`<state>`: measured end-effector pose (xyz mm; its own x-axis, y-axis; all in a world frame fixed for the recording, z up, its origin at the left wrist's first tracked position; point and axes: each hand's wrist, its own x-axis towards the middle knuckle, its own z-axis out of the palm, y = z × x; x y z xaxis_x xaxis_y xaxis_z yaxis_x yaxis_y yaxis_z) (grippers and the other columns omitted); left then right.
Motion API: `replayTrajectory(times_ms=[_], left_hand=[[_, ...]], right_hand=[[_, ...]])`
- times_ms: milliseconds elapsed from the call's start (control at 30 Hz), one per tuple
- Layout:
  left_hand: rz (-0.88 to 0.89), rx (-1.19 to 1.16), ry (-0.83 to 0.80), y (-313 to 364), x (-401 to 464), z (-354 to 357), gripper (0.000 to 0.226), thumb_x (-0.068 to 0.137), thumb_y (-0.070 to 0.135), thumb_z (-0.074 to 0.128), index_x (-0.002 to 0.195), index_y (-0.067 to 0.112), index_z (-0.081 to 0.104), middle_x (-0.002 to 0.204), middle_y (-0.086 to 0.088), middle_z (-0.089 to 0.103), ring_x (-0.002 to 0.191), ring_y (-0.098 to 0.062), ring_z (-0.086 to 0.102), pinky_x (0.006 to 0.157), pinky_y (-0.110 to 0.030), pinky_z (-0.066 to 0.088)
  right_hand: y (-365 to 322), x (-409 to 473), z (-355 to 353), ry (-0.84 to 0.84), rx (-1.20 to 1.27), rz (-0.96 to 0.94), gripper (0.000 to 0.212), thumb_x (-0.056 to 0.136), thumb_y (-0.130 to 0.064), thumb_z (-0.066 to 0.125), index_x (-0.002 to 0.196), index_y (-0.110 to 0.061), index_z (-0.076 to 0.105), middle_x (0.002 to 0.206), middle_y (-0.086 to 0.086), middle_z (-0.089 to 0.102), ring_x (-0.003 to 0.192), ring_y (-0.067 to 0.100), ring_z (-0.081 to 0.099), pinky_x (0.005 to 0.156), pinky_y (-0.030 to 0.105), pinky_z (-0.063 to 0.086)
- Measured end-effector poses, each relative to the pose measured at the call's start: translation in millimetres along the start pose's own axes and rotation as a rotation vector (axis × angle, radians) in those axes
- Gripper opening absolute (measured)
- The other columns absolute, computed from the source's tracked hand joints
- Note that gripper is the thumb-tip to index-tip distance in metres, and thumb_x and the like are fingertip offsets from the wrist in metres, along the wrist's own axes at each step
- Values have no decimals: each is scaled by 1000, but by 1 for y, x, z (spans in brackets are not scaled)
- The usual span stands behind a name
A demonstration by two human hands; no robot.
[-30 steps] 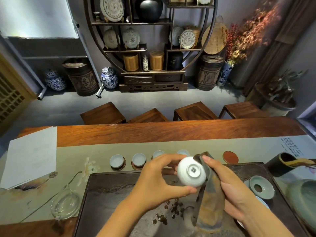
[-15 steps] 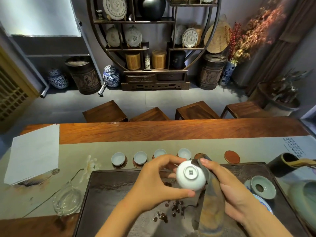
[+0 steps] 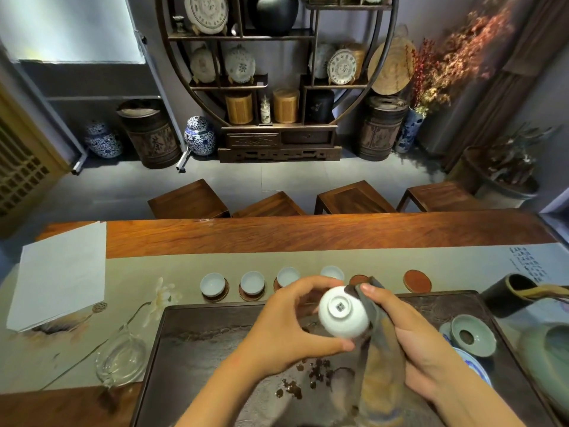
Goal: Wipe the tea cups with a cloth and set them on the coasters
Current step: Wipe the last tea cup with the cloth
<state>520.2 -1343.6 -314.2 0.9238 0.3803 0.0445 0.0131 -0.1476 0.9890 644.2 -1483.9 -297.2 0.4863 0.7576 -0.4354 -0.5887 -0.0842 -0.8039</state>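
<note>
The white tea cup [image 3: 343, 312] shows a small dark square mark on its foot, and the cloth [image 3: 377, 343] at its 3 o'clock is grey-brown with ochre patches. At 11 o'clock, pale bluish cups [image 3: 212, 283] sit on dark brown coasters [image 3: 215, 295]; at 1 o'clock lies a rust-red coaster [image 3: 417, 281] on the sage-green runner [image 3: 154, 266].

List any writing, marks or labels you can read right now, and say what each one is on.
Nothing can be quoted with confidence.
Dark square mark on the foot of the held tea cup: too blurred.
Columns of calligraphy on the table runner: too small.
Characters on the wrapped tea cakes on the shelf: too blurred.
Character on the dark barrel: not legible.
</note>
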Motion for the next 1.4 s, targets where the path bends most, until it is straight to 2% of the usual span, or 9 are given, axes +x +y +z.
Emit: replayTrajectory(times_ms=[133, 233, 433, 667, 867, 967, 1067, 1267, 1400], left_hand=[[-24, -29, 130, -1, -4, 22, 66, 58, 31, 92, 114, 37, 56, 117, 16, 66, 113, -8, 63, 100, -31, 51], [-27, -17, 280, -2, -7, 33, 63, 52, 39, 94, 106, 38, 60, 108, 16, 70, 103, -6, 67, 92, -31, 56], [60, 227, -12, 7, 0, -2, 67, 63, 27, 90, 122, 35, 59, 119, 17, 66, 115, -5, 61, 100, -31, 50], [-38, -26, 333, 1, -5, 36, 60, 53, 44, 90, 107, 34, 64, 107, 16, 71, 100, -4, 67, 86, -19, 54], [-18, 155, 6, 1, -1, 1, 74, 60, 34, 91, 128, 33, 61, 124, 17, 66, 118, 0, 60, 102, -25, 48], [-81, 103, -2, 5, 4, 3, 83, 59, 43, 88, 133, 37, 53, 124, 19, 63, 114, 2, 60, 97, -20, 49], [-97, -16, 156, 6, 9, 14, 61, 54, 46, 89, 109, 36, 67, 103, 8, 74, 92, -6, 71, 75, -19, 56], [20, 170, 61, 6, 8, -3, 67, 59, 37, 90, 121, 39, 64, 117, 17, 70, 111, -3, 65, 96, -27, 51], [-84, 63, 152, 10, 8, 8, 64, 53, 54, 87, 111, 39, 63, 105, 12, 70, 91, -1, 66, 72, -19, 53]], right_hand=[[4, 1, 1, 51, 11, -80, 46, 70, -35, 72, 100, -1, 73, 98, 27, 72, 87, 34, 69, 86, 45, 50], [3, 1, 4, 60, 12, -117, 39, 72, -33, 70, 96, -2, 75, 94, 25, 73, 83, 32, 71, 72, 36, 58], [-5, 0, 2, -28, -40, -18, 28, 71, -31, 70, 83, -7, 77, 73, 15, 71, 63, 21, 66, 58, 30, 54], [-7, 7, 7, 84, -23, -152, 47, 75, -31, 70, 108, 1, 69, 105, 29, 70, 96, 38, 66, 89, 45, 50], [-5, 2, 1, 11, -53, -80, 32, 69, -33, 74, 88, -7, 77, 77, 14, 73, 66, 20, 68, 57, 27, 54], [-3, 2, 6, 81, -35, -165, 38, 65, -36, 73, 90, -7, 77, 86, 20, 75, 74, 27, 71, 64, 32, 57], [-7, 2, 15, 140, -63, -238, 45, 68, -34, 72, 97, 0, 73, 97, 32, 70, 87, 44, 68, 82, 49, 53], [-13, -1, 15, 79, -143, -206, 45, 68, -34, 68, 94, 3, 72, 87, 28, 70, 76, 31, 62, 67, 35, 50], [-10, 2, 15, 97, -80, -250, 43, 70, -32, 69, 97, 2, 72, 97, 33, 70, 83, 36, 66, 77, 43, 52]])
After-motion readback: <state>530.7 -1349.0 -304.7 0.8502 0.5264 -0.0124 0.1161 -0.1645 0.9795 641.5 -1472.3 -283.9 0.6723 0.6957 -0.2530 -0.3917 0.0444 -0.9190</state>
